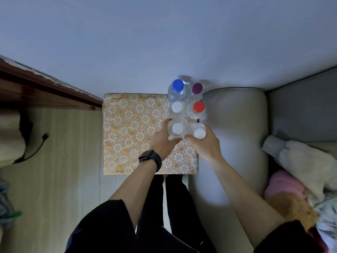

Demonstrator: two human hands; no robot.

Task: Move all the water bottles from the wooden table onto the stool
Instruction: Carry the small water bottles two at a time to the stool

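Observation:
Several clear water bottles stand upright in two rows along the right side of a stool [131, 128] covered in a gold and white flower pattern. The far pair has a blue cap [178, 85] and a purple cap [197, 88]. Behind my hands stand a white-capped bottle [177, 107] and a red-capped bottle [198, 107]. My left hand [162, 143], with a black watch at the wrist, grips a white-capped bottle [177, 128]. My right hand [206, 145] grips another white-capped bottle [199, 134] at the stool's right edge.
A beige sofa armrest [235, 125] touches the stool's right side, with pink and white cloth [299, 172] piled further right. A dark wooden furniture edge [45, 84] runs along the left wall. Light wood flooring [60, 170] lies left of the stool.

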